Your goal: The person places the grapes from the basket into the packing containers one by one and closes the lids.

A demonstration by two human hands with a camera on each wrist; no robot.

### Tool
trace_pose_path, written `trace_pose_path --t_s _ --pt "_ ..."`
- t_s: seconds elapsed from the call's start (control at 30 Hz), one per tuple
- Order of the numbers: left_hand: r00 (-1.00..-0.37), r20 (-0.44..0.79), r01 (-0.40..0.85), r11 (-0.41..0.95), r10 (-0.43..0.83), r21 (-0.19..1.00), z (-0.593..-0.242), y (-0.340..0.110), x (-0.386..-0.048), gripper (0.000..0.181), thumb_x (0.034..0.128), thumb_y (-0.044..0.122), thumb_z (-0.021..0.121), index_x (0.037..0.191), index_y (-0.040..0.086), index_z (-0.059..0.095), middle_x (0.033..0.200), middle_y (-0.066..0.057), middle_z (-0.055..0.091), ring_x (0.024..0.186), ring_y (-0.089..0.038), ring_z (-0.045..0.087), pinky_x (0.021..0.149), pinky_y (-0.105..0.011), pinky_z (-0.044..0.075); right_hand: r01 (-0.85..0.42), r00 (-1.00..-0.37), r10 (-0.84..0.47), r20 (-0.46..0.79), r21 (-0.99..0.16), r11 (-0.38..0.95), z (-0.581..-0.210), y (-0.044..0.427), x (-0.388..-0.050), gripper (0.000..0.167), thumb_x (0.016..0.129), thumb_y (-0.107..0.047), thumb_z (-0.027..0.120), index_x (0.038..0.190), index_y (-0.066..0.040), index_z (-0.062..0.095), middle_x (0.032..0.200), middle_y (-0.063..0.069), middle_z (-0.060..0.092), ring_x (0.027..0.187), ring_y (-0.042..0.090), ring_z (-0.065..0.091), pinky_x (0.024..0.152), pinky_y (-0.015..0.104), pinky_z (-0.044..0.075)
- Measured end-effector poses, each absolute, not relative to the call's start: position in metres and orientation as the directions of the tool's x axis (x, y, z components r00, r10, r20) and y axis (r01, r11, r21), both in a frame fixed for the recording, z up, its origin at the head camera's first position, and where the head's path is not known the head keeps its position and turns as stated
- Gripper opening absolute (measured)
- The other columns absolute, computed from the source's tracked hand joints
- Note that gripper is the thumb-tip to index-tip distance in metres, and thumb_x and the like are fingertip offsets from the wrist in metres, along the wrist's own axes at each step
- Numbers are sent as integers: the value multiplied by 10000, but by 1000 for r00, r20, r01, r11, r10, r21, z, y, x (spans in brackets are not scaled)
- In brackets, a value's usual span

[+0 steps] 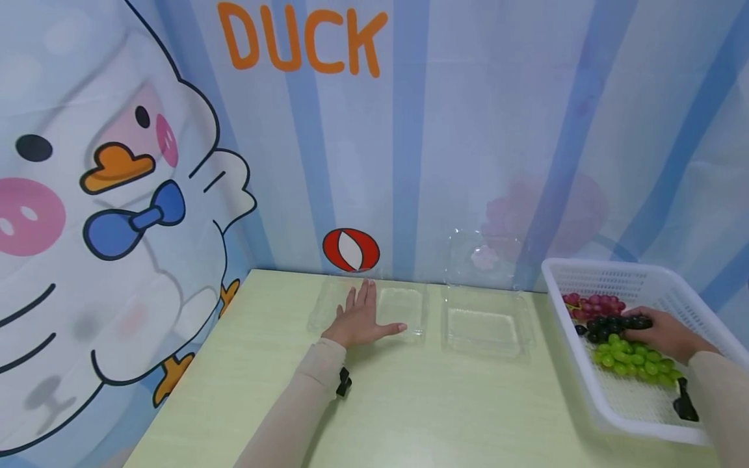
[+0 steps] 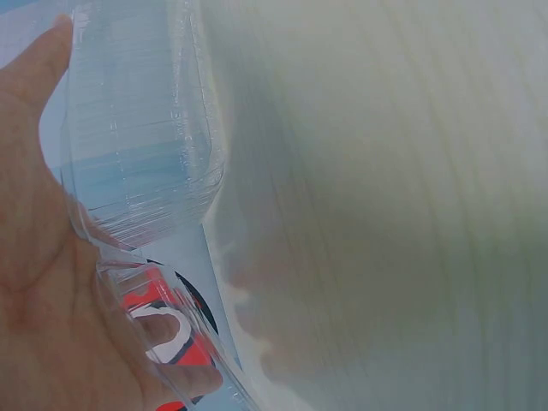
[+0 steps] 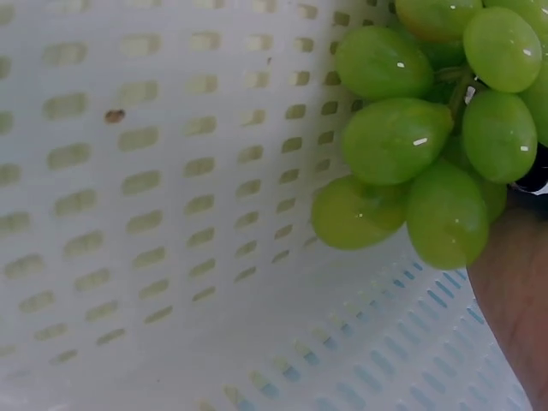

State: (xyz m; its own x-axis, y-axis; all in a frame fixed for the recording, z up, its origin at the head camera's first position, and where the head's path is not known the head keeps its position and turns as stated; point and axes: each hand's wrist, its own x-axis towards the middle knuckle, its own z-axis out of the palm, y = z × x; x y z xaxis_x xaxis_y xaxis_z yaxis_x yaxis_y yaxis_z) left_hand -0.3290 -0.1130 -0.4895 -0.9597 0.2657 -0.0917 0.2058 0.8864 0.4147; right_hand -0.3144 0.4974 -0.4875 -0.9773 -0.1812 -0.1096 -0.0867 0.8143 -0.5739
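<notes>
My left hand rests with spread, straight fingers on a clear plastic box near the table's back edge; in the left wrist view the hand lies against the clear plastic. Inside the white basket at the right, my right hand has its fingers curled on the black grapes. Red grapes lie behind them and green grapes in front. The right wrist view shows green grapes close up, with part of the right hand at the edge.
A second clear box, its lid raised against the backdrop, stands between the left hand and the basket. Behind the pale table hangs a blue striped cloth with a duck picture.
</notes>
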Motion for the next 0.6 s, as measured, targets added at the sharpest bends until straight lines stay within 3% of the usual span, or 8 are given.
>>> trace_pose_path --t_s 0.17,0.6 --pt "-960 -96 201 885 264 419 -487 -113 -327 1261 797 845 553 1641 108 -27 1719 -77 -57 1564 -404 -28 1185 -699 130 -86 -975 -186 -118 -575 814 -487 498 -313 611 1062 -295 548 1393 187 370 1403 481 301 1207 642 404 829 635 508" --pt "-960 -91 203 884 264 421 -491 -113 -329 1272 787 857 549 1642 114 -30 1720 -77 -52 1564 -404 -27 1183 -702 126 -104 -976 -190 -103 -547 831 -486 495 -316 622 1059 -258 555 1404 227 374 1406 505 307 1214 660 407 833 663 508"
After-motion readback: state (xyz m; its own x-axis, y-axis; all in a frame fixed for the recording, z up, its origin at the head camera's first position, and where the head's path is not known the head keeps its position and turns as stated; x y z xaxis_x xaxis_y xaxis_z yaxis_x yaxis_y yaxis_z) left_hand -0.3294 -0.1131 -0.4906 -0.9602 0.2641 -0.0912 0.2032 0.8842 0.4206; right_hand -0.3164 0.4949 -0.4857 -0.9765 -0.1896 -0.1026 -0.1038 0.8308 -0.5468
